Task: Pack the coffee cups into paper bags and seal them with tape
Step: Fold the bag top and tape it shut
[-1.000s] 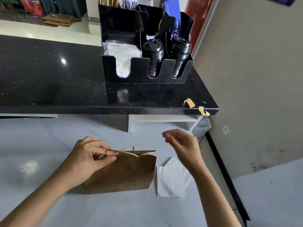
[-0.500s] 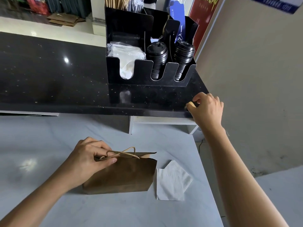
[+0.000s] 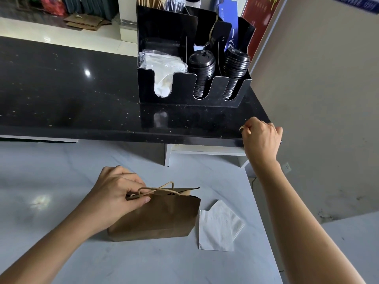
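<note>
Pale marble worktop [image 3: 61,201] fills the foreground, and a black counter [image 3: 61,95] is raised behind it, with a beige wall to the right. On the counter a black organiser [image 3: 184,95] is stood, stocked with stacked lids [image 3: 202,66] and napkins.

On the worktop the bag [image 3: 155,218] is stood upright, its mouth pressed closed; whether cups are inside cannot be told. It is gripped at the top by the left hand [image 3: 117,193], thumb and fingers curled round the rim and a twine handle [image 3: 158,189]. A white napkin [image 3: 219,226] is laid just beside the bag, to its right.

A second ago the right hand [image 3: 261,136] was hovering open above the napkin; it has since been carried up to the counter's near corner, where strips of tape [image 3: 242,128] had been left stuck on the edge. Its fingers are now curled, and a strip end appears to be pinched between fingertips, though most is hidden.

Sealing is therefore judged to be at hand: the tape is being fetched while the mouth is kept shut.
</note>
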Demonstrator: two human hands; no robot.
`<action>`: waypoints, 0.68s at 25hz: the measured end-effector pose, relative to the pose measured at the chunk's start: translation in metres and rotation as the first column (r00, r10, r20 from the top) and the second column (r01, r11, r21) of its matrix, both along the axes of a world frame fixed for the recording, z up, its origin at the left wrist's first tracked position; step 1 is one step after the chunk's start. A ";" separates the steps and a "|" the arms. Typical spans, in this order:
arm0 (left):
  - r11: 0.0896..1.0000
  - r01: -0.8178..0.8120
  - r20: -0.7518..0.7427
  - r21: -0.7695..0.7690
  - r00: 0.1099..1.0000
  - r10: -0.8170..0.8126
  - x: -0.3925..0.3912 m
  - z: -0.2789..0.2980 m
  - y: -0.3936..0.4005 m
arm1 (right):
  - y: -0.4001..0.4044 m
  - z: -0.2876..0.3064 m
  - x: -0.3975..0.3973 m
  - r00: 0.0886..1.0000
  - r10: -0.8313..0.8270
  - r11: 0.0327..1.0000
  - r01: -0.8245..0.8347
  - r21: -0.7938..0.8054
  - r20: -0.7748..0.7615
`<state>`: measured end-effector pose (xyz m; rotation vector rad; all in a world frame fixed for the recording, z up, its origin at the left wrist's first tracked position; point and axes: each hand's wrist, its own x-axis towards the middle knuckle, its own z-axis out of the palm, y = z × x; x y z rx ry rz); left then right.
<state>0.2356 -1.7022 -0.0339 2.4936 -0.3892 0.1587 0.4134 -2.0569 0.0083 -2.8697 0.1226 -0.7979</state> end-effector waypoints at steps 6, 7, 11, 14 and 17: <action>0.997 0.039 -0.017 0.061 0.999 -0.038 0.000 0.008 -0.007 | 0.004 -0.002 -0.014 0.982 0.107 0.975 -0.135 0.177 0.158; 0.997 0.047 -0.027 0.061 0.999 -0.046 0.000 0.009 -0.007 | 0.007 0.001 -0.019 0.977 0.156 0.947 -0.189 0.259 0.144; 0.995 0.055 -0.082 0.079 0.995 -0.048 -0.001 0.011 -0.011 | 0.034 0.011 -0.061 0.934 0.345 0.661 -0.313 0.682 0.095; 0.993 0.043 -0.074 0.110 0.997 -0.035 -0.002 0.013 -0.019 | 0.051 0.008 -0.101 0.922 0.386 0.498 -0.241 0.833 0.036; 0.994 0.009 -0.061 0.111 0.998 -0.003 -0.005 0.013 -0.030 | 0.061 -0.002 -0.131 0.908 0.419 0.320 -0.168 0.932 0.020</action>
